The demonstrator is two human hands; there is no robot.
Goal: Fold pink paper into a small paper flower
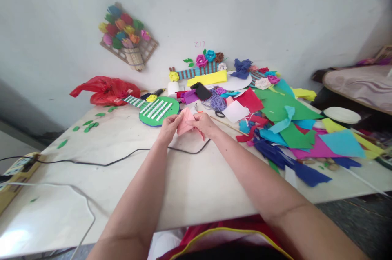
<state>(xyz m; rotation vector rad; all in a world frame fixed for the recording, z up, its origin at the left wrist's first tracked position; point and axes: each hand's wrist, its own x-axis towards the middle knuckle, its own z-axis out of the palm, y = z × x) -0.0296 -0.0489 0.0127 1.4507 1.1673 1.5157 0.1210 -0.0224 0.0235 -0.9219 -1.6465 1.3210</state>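
Observation:
A piece of pink crepe paper [184, 124] is held between my two hands above the middle of the table. My left hand [170, 127] pinches its left side, and my right hand [203, 124] grips its right side, where a folded strip hangs down. Just behind my left hand lies a green guitar-shaped craft piece [163, 111] with white strips and a yellow paper flower [151, 98] on it. Beyond my right hand are a pair of scissors [219, 114], a thin stick [229, 124] and a pale pink paper square [235, 112].
Coloured paper scraps [288, 107] cover the table's right side. A black phone [201, 91] and purple yarn [217, 101] lie behind my hands. A red plastic bag [107, 90] sits at back left, near green paper leaves [88, 125]. A black cable [122, 157] crosses the tabletop.

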